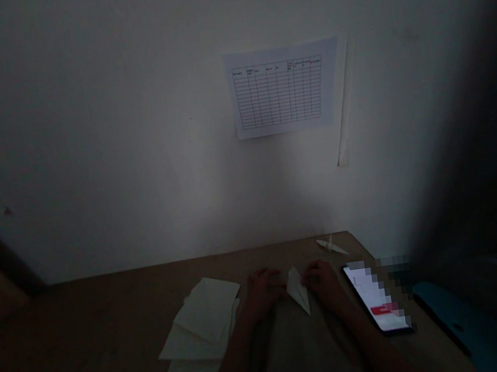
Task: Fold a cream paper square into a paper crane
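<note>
"Where is the folded paper (298, 292)?"

"On the table (91, 347), between the two hands, with its narrow tip pointing back toward the person."

"How does the left hand (264, 289) stand?"

"Its fingers are at the paper's left edge. The right hand (322, 280) is at the opposite edge, and the hands are apart from each other. Whether either one pinches the paper I can't tell; it's too dim and small."

"And what's around them?"

"A loose pile of sheets (204, 320) lies fanned out by the left forearm. To the right of the right hand there's a phone (376, 300), its screen lit and partly blurred into squares. Beyond that hand, near the table's back edge, sits a small paper bird (331, 246)."

"On the wall (110, 143)?"

"A printed chart (282, 93), a grid with a row of headings, too small to read."
</note>
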{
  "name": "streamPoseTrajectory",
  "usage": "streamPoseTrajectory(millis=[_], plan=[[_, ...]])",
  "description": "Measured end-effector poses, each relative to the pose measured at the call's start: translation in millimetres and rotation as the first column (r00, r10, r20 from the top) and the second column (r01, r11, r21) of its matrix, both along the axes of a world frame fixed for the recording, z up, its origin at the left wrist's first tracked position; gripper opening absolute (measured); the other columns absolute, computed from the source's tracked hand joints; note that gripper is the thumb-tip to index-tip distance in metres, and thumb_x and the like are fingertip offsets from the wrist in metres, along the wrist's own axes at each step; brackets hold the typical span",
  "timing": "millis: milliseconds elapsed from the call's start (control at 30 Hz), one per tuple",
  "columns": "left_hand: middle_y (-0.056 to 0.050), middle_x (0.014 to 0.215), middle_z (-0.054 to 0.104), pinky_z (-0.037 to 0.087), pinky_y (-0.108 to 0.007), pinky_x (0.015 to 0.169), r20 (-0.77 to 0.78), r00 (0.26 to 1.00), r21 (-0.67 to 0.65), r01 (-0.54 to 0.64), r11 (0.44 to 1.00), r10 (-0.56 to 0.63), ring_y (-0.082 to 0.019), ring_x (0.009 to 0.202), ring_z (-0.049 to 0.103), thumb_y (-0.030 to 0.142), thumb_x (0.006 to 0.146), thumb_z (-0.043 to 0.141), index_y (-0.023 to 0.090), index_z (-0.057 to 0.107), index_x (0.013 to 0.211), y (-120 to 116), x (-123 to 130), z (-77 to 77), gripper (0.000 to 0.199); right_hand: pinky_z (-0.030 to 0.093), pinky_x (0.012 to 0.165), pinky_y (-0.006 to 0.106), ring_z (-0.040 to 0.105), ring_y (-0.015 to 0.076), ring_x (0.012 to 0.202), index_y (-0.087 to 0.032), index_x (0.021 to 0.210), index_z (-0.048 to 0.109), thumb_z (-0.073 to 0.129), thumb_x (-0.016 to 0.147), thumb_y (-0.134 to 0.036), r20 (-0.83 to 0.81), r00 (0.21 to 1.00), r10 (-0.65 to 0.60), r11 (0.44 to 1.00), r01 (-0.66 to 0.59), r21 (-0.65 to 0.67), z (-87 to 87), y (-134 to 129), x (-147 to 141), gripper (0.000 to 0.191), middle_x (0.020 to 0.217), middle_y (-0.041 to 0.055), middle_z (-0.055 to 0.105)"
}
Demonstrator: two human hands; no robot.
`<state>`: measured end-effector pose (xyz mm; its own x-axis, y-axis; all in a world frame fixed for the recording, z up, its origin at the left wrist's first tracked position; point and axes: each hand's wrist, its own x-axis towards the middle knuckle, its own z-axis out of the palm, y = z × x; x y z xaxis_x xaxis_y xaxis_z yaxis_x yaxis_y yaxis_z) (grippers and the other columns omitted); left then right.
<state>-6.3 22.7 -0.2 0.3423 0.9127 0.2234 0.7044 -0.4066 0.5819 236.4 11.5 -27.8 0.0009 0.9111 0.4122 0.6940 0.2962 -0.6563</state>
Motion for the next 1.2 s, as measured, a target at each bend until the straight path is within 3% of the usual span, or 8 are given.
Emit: streamPoseTrajectory(millis=[667, 1200], plan=[[-0.005, 0.125, 0.073, 0.028, -0.055, 0.113, -0.018, 0.997, 0.03, -0.071, 0.997, 0.071, -0.033, 0.127, 0.055, 0.04, 0.072, 0.086, 0.03, 0.08, 0.094, -9.1, 12.6, 3.2, 0.025, 0.046, 0.094, 0.037, 0.059, 0.025, 0.106, -0.025, 0.079, 0.078, 0.077, 0.076, -0.02, 0.021, 0.989, 0.146, 0.989, -0.146, -0.006, 2.8, -2.0, -4.6, 0.006, 0.105, 0.0064, 0.07], [-0.003, 0.127, 0.073, 0.027, -0.056, 0.114, -0.059, 0.99, -0.007, -0.125, 0.992, 0.125, -0.033, 0.127, 0.055, 0.027, 0.071, 0.086, 0.026, 0.075, 0.072, -12.4, 22.5, 6.8, 0.011, 0.044, 0.094, 0.039, 0.059, 0.0261, 0.107, -0.027, 0.082, 0.079, 0.078, 0.077, -0.022, 0.059, 0.985, 0.165, 0.986, -0.163, -0.027, 0.7, -2.6, -5.2, 0.007, 0.107, 0.0058, 0.071]])
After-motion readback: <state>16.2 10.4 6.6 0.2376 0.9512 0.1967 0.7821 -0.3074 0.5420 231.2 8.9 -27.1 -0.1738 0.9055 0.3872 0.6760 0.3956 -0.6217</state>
